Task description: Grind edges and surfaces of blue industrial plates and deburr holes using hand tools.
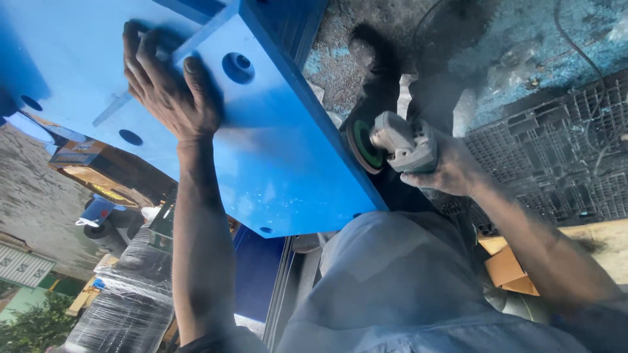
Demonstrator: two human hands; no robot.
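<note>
The angle grinder [399, 145] is grey, with a round disc that shows a green ring, and it sits at the right edge of the big blue block [281, 150]. The disc touches or nearly touches the dark side face of this block; I cannot tell which, because that side is in shadow. The right hand [445, 171] is closed around the body of the grinder and holds it with the disc turned toward the block, probably so that the disc meets the edge flat.

The left hand [171, 91] lies open on the top of the blue block, fingers spread and palm down, near a round hole [237, 67]. It seems to press the block steady while the tool works on the other side. More small holes are in the blue surface.

Blue dust covers the ground [497, 52] behind the grinder, beside a black plastic grid [562, 163] at the right. Below, the person's grey clothing [392, 287] fills the middle. At the lower left stand a wrapped pallet load [124, 294] and cardboard boxes [98, 163].

The cable of the grinder and the underside of the block are hidden, and the whole view is strongly tilted.
</note>
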